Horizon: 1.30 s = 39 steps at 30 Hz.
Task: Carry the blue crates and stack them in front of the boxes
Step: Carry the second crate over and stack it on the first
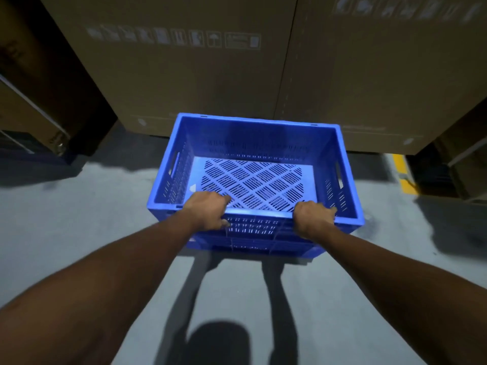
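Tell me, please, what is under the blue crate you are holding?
Under the top crate sits another blue crate, only its near wall showing; whether more lie below is hidden. Both hands grip the near rim.

The little signs on the far boxes are too blurry to read, the boxes' tops are cut off, and the fingertips of both hands hide behind the blue crate rim.
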### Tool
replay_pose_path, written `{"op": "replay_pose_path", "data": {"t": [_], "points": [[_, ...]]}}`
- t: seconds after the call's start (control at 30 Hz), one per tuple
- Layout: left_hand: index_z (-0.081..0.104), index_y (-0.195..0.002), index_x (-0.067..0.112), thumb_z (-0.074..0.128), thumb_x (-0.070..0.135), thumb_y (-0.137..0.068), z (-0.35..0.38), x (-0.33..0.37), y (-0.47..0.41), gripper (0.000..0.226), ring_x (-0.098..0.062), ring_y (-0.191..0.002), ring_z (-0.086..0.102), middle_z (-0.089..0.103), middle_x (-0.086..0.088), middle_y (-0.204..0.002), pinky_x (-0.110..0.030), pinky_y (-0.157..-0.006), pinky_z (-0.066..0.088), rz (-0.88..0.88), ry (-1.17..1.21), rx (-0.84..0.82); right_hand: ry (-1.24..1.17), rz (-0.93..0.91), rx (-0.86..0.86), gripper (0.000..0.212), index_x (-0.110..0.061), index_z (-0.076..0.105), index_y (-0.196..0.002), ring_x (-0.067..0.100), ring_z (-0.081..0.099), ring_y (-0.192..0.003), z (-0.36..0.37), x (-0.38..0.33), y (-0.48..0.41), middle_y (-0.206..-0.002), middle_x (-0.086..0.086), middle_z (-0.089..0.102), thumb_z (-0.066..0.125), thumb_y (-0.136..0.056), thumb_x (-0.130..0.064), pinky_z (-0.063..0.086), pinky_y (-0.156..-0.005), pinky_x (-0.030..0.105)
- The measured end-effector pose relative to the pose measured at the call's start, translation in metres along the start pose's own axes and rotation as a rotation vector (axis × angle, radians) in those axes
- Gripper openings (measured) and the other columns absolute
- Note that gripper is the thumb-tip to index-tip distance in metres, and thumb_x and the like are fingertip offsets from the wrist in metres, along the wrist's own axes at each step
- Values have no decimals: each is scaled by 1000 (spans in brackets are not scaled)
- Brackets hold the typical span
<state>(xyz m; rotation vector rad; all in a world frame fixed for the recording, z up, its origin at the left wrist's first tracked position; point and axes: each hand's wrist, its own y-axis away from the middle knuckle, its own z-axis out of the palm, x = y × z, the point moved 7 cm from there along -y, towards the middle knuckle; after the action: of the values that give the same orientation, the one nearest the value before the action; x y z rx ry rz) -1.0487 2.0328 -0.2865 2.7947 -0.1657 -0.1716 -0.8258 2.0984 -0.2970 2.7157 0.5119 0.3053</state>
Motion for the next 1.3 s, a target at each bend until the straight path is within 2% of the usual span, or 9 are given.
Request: {"op": "replay_pose_path", "data": {"t": [0.17, 0.33, 0.53, 0.63, 0.7, 0.8, 0.87, 1.03, 1.3], "points": [[54, -115, 21, 62, 57, -82, 13, -40, 17, 49, -33, -102, 63, 66, -9, -110, -39, -77, 50, -58, -18, 5, -125, -223, 50, 46, -23, 58, -106, 28, 61, -99, -9, -59, 2, -106, 2, 65, 74, -74, -52, 45, -75, 38], [63, -105, 22, 59, 58, -85, 15, -38, 18, 41, -30, -98, 65, 69, -6, -102, -34, -70, 44, -114, -89, 145, -35, -136, 304, 51, -22, 63, -98, 26, 66, -86, -11, -74, 2, -91, 3, 70, 65, -75, -68, 43, -65, 31], [55, -105, 19, 56, 61, -86, 17, -39, 24, 46, -32, -86, 67, 69, -6, -94, -33, -61, 36, -118, -127, 222, -15, -82, 327, 47, -21, 64, -93, 26, 63, -79, -10, -73, 0, -83, 3, 68, 63, -80, -66, 43, -68, 33], [50, -109, 17, 58, 60, -86, 20, -40, 24, 49, -34, -88, 67, 68, -7, -98, -35, -62, 39, -135, -72, 219, 17, -45, 260, 47, -21, 66, -99, 28, 57, -99, -9, -74, 1, -100, 3, 68, 63, -80, -64, 39, -86, 43], [42, -119, 16, 63, 59, -83, 20, -41, 27, 59, -34, -99, 62, 64, -10, -108, -40, -71, 46, -191, -30, 212, 21, -10, 154, 57, -24, 62, -116, 31, 43, -123, -9, -74, 1, -124, 5, 58, 66, -77, -65, 30, -99, 59], [19, -146, 16, 71, 67, -70, 14, -37, 29, 106, -39, -127, 42, 43, -17, -138, -57, -99, 37, -254, 24, 164, -40, 16, -11, 94, -27, 36, -143, 39, 8, -146, -12, -75, 8, -157, 11, 21, 73, -67, -68, 11, -104, 74], [4, -153, 18, 66, 76, -66, -5, -29, 35, 122, -41, -139, 27, 28, -20, -150, -60, -106, 29, -201, 16, 166, -70, 5, -14, 108, -28, 22, -149, 39, -3, -147, -24, -80, 19, -161, 11, 6, 75, -64, -69, 10, -105, 74], [-6, -154, 18, 58, 65, -83, -94, -8, 72, 106, -37, -146, 15, 14, -20, -158, -53, -114, 25, -36, 53, 271, -237, 0, 167, 106, -26, 15, -152, 36, 2, -148, -97, -76, 65, -161, 12, 8, 74, -71, -63, 20, -112, 62], [10, -154, 13, 52, 60, -90, -272, 13, 191, 90, -34, -145, 22, 22, -18, -157, -50, -113, 31, -156, 411, 381, -573, -74, 397, 97, -19, 27, -151, 33, 21, -142, -290, -32, 214, -157, 14, 23, 75, -74, -55, 37, -106, 52]]}}
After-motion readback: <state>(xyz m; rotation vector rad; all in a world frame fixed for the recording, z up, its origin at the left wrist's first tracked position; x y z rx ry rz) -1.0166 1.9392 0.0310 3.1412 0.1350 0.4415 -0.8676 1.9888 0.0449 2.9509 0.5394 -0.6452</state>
